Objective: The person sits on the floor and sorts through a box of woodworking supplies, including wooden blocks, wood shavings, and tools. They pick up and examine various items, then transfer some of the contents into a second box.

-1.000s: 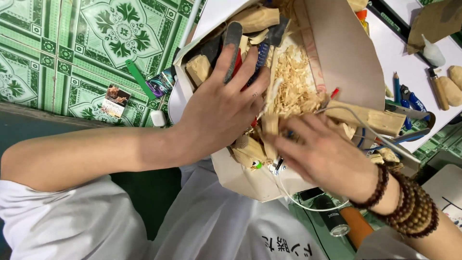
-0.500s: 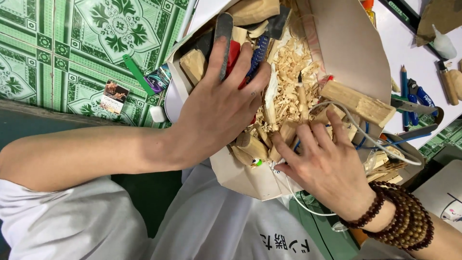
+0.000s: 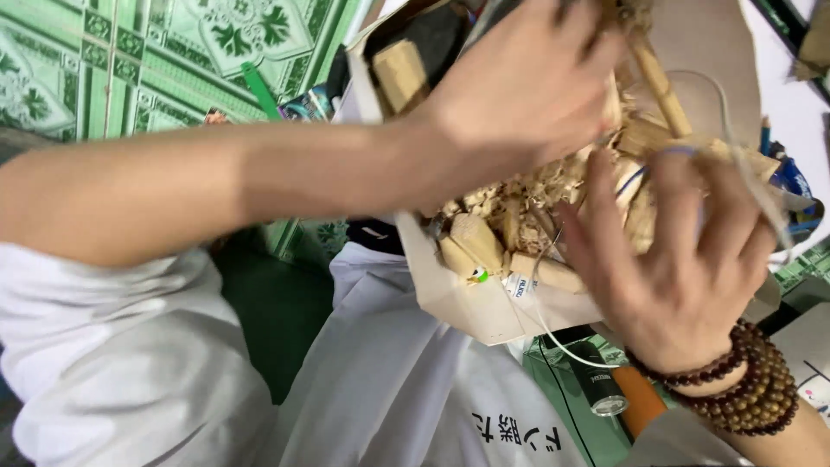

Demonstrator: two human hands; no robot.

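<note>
Digging into that cardboard box (image 3: 484, 303) with both hands at once, you've got a lot that could slip here. Your left hand (image 3: 527, 86) lies spread over the upper part of the pile, fingers loose and apart, pressing on wood pieces rather than gripping any one that I can see. Your right hand (image 3: 683, 268), fingers fanned wide, sits on the wood shavings (image 3: 510, 195) at the lower edge, closed on nothing. The box rests tilted on your lap, its near flap hanging low, and that's the weak spot: lean harder and the carved wooden pieces (image 3: 475, 242) right at the lip could roll out onto your white shirt (image 3: 389, 389) and down to the floor. Shavings would follow them. Watch the thin white cord (image 3: 553, 333) too; it loops out under the box just beside your right fingers, and a snag there could drag the contents along. The black cylinder (image 3: 592, 380) below sits close under the flap, so anything tumbling may knock it. There may be blades buried in that pile, so rummage gently.
</note>
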